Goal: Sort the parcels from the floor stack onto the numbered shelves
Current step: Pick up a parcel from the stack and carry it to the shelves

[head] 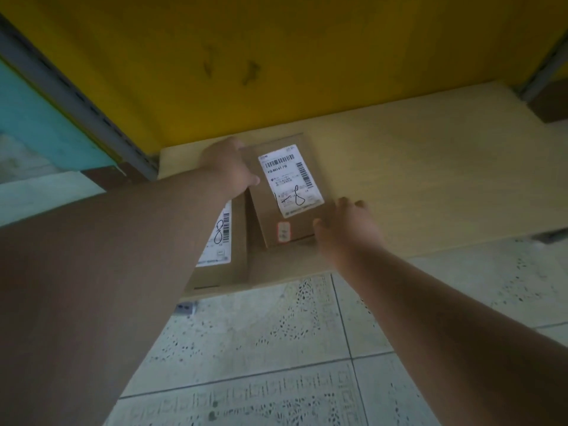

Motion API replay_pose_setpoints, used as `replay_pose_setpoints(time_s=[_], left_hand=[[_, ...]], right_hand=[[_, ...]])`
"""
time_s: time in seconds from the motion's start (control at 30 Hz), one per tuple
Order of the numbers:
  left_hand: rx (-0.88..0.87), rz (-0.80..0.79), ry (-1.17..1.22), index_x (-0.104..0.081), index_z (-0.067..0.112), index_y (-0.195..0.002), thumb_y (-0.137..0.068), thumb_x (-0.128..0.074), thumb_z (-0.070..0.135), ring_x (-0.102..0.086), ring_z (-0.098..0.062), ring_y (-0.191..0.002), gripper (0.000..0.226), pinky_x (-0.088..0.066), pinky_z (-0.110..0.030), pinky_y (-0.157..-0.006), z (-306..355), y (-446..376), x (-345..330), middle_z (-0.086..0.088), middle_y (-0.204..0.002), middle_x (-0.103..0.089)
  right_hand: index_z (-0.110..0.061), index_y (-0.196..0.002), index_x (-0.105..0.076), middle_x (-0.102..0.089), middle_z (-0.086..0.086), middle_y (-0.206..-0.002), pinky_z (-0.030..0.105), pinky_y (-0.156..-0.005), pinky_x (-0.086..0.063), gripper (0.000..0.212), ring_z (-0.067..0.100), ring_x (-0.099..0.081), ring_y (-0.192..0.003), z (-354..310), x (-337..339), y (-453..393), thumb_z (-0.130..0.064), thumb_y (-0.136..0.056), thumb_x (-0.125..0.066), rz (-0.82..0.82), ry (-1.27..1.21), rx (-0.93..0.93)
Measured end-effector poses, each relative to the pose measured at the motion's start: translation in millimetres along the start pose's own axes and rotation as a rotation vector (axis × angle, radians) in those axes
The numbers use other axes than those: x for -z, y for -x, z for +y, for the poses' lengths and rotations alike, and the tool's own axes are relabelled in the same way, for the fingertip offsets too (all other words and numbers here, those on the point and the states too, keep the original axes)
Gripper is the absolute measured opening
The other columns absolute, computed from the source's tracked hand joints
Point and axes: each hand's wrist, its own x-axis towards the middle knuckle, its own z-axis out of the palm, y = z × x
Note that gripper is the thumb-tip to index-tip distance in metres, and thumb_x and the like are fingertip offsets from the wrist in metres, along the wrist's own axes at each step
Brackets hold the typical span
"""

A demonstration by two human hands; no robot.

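Nearest the camera lies the floor (276, 348), pale speckled tile crossed by dark grout lines, with both bare forearms reaching over it toward the shelf (430, 167), a light wooden board whose front edge runs just beyond the tiles.

At the shelf's front left corner sits a flat brown cardboard parcel (236, 241), mostly hidden under the left forearm; its white label (219, 241) shows a barcode and a handwritten 8.

Just beside it, toward the back, is the second parcel (292, 222), also a flat brown cardboard box, turned slightly askew to the shelf edge and appearing to touch the first box along its left side. Its top carries a large white shipping label (290, 179) with barcodes, printed text and a handwritten mark that reads as 1–8 (the dash is faint), and a small red-bordered sticker (283, 232) sits near its front edge.

The right hand (347, 229) is at that parcel's front right corner, thumb laid against the front edge and fingers curled round the right side, so it grips the corner. The left hand (229, 167) holds the parcel's back left corner, thumb on top near the label and fingers wrapped over the far edge, their tips out of sight.

Behind the shelf rises a yellow back wall (276, 56), and a grey metal upright (76, 96) slants along the left.
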Motion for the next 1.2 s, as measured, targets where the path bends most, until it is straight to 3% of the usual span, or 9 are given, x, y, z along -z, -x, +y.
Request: replay_pose_setpoints(time_s=[0.1, 0.23, 0.4, 0.6, 0.87, 1.03, 1.2], left_hand=[[-0.054, -0.023, -0.027, -0.047, 0.022, -0.143, -0.079, -0.084, 0.029, -0.061, -0.026, -0.112, 0.074, -0.049, -0.032, -0.089, -2.7, 21.9, 5.6, -0.006, -0.132, -0.061], [-0.100, -0.025, 0.040, -0.051, 0.019, -0.141, -0.081, -0.083, 0.026, -0.057, -0.017, -0.098, 0.068, -0.045, -0.029, -0.079, 0.2, 76.1, 14.1, -0.001, -0.125, -0.061], [-0.156, -0.050, 0.105, -0.058, 0.018, -0.131, -0.083, -0.081, 0.019, -0.056, -0.018, -0.096, 0.053, -0.037, -0.025, -0.077, -7.4, 174.1, 37.8, 0.000, -0.114, -0.058], [-0.116, -0.024, 0.084, -0.058, 0.022, -0.130, -0.080, -0.082, 0.031, -0.060, -0.020, -0.098, 0.056, -0.051, -0.035, -0.082, -25.4, 329.2, 135.9, 0.000, -0.119, -0.062], [0.193, 0.057, 0.212, -0.061, 0.029, -0.127, -0.080, -0.079, 0.032, -0.060, -0.018, -0.097, 0.050, -0.051, -0.033, -0.086, -81.5, 549.4, 342.5, 0.007, -0.113, -0.062], [0.346, 0.169, 0.306, -0.061, 0.029, -0.127, -0.081, -0.080, 0.033, -0.058, -0.009, -0.086, 0.050, -0.044, -0.024, -0.078, -150.6, 664.2, 457.5, 0.010, -0.112, -0.060], [0.521, 0.306, 0.277, -0.062, 0.033, -0.123, -0.080, -0.080, 0.039, -0.057, -0.004, -0.083, 0.048, -0.042, -0.019, -0.072, -234.5, 751.0, 551.8, 0.015, -0.107, -0.060]], right_hand=[[-0.010, -0.130, -0.046, -0.042, 0.014, -0.133, 0.031, -0.073, -0.039, 0.043, 0.024, -0.048, -0.084, -5.1, 11.3, 20.1, -0.034, -0.095, -0.054, 0.004, 0.017, 0.031], [-0.015, -0.137, -0.043, -0.044, 0.007, -0.134, 0.035, -0.082, -0.052, 0.049, 0.027, -0.056, -0.107, -13.5, 32.2, 72.7, -0.036, -0.094, -0.055, 0.027, 0.021, 0.127], [-0.019, -0.139, -0.043, -0.047, 0.004, -0.135, 0.036, -0.090, -0.049, 0.054, 0.026, -0.054, -0.115, -27.7, 63.0, 161.1, -0.041, -0.093, -0.059, 0.104, 0.069, 0.273], [-0.023, -0.141, -0.043, -0.049, 0.001, -0.134, 0.043, -0.092, -0.052, 0.057, 0.024, -0.056, -0.112, -74.7, 115.6, 284.6, -0.044, -0.091, -0.061, 0.040, 0.041, 0.392], [-0.019, -0.134, -0.051, -0.051, 0.002, -0.132, 0.033, -0.089, -0.049, 0.050, 0.020, -0.058, -0.113, -237.0, 195.9, 497.9, -0.045, -0.092, -0.061, -0.109, 0.100, 0.656], [-0.019, -0.134, -0.052, -0.054, 0.000, -0.128, 0.020, -0.084, -0.033, 0.049, 0.016, -0.054, -0.114, -355.3, 186.7, 615.0, -0.043, -0.092, -0.062, -0.212, 0.139, 0.829], [-0.018, -0.133, -0.051, -0.053, 0.000, -0.130, 0.033, -0.089, -0.049, 0.054, 0.017, -0.056, -0.115, -473.4, 149.0, 701.4, -0.042, -0.087, -0.069, -0.362, 0.039, 1.040]])
